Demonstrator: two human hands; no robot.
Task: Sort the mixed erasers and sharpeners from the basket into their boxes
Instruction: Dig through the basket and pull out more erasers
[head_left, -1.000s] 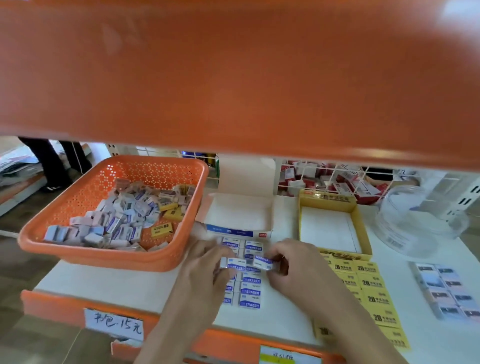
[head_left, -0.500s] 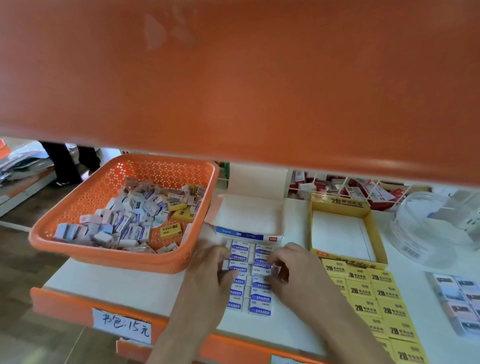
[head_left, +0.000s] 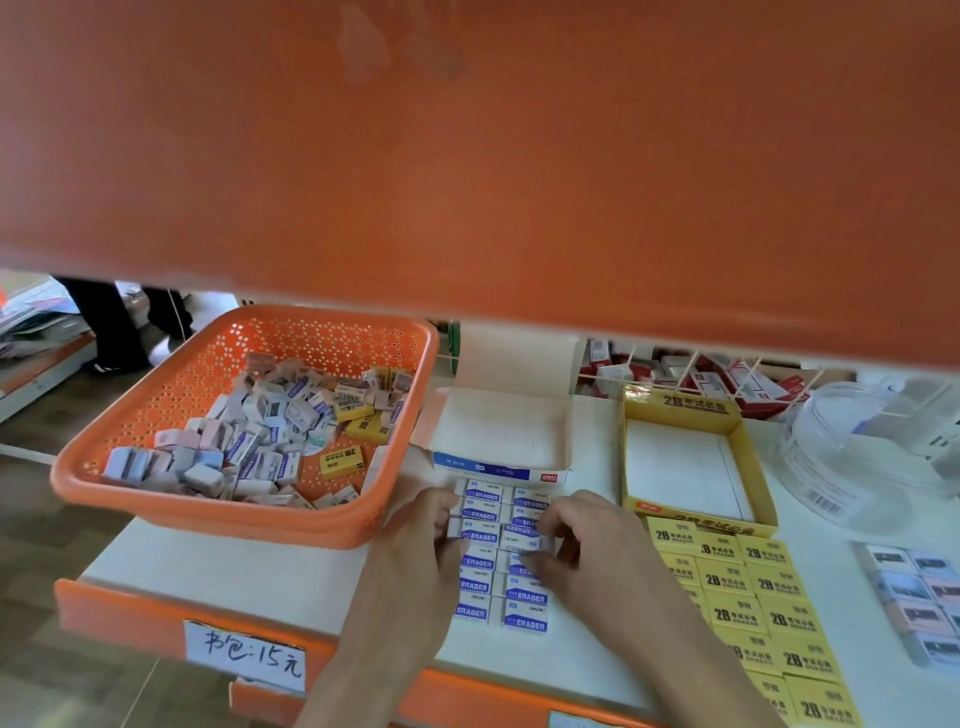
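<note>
The right hand (head_left: 582, 545) is pinching one eraser (head_left: 519, 541) while the left hand (head_left: 415, 545), its grip unclear, is bracing the eraser rows (head_left: 524, 597), so the piece should be going in flush and square

1 orange basket (head_left: 244, 514); mixed pile (head_left: 249, 441) inside too many to count, incl. approx 4 yellow 2B pcs. 2 open boxes: 1 white box (head_left: 498, 431), 1 yellow box (head_left: 675, 405). Blue-white erasers (head_left: 525, 623): 2 cols, approx 6 ea., a few part-hidden. Yellow 2B erasers (head_left: 732, 616) laid out: 3 cols, approx 13 in view. Pastel packs (head_left: 898, 587): approx 7 in view. 1 clear tub (head_left: 852, 457).
</note>
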